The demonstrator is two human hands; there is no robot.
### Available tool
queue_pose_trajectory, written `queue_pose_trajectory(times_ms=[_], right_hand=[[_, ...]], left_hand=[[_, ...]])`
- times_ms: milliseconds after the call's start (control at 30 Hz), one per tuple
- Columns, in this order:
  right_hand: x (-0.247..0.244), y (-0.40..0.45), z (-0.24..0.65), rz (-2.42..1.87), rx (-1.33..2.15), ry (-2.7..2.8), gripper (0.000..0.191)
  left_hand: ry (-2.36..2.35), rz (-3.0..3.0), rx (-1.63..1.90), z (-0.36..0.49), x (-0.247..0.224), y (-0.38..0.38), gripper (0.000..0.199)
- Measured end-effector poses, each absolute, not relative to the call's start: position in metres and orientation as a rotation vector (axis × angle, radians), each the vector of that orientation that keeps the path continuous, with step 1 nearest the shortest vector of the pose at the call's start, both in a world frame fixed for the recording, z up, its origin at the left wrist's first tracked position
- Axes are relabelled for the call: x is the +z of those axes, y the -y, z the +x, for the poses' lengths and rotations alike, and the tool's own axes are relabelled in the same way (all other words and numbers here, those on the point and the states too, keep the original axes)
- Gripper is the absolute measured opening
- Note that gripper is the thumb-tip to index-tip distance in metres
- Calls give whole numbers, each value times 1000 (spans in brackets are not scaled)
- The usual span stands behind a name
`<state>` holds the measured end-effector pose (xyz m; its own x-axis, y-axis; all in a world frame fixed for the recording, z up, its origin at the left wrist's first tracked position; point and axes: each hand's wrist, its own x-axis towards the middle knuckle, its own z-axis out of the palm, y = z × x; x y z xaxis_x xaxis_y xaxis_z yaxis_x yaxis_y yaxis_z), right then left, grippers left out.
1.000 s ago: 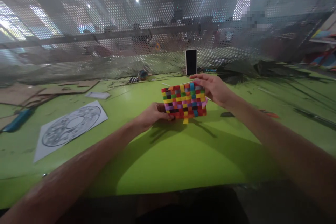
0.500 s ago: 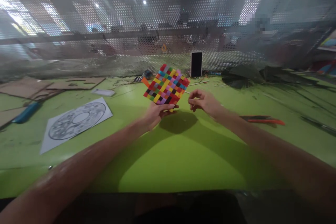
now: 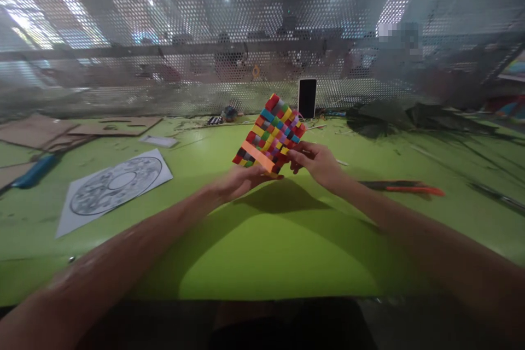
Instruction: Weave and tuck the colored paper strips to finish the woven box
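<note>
A woven square of many-coloured strips (image 3: 273, 131) is held tilted above the green table (image 3: 262, 262). My left hand (image 3: 240, 180) grips its lower edge, thumb in front. An orange strip (image 3: 258, 156) lies slantwise across the lower left part of the weave. At the right edge of the square, my right hand (image 3: 315, 161) is closed on it, fingertips pinched together near a yellow piece. The shadow of the square and hands falls on the table below.
At left are a printed circular pattern sheet (image 3: 117, 188), cardboard pieces (image 3: 110, 127) and a blue tool (image 3: 36, 171). An orange-and-black cutter (image 3: 410, 188) lies at right. Behind stand a dark-screened tablet (image 3: 307, 98), dark leaves (image 3: 377, 118) and a perforated screen (image 3: 197, 65).
The woven square has shifted right and turned. Its orange strip, which stuck out at the left, now crosses the front. My right hand has closed on the square's right edge.
</note>
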<state>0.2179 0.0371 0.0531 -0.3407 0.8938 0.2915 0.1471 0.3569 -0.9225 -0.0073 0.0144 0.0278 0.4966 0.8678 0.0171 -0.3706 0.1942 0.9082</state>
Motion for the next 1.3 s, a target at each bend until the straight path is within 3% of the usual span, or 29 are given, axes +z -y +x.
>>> queue_pose_trajectory(times_ms=[133,333,700,933,1300], right_hand=[[61,-34,221,-961,963,1772,39],[65,-33,224,-945,919,1752,27],[63,-37,224,-932,918,1732,37],[67,-30,222,-913,930,1735,35],[65,-30,222,-902,882,1786,37]], left_hand=[[-568,1073,997,-14,38,-16,31],[-479,1253,876,-33,60,-18,56],[-694,1361,910,-16,56,-7,62],[-751,1123,1089,-11,55,-6,34],[-849,949,1221,-7,54,-9,26]])
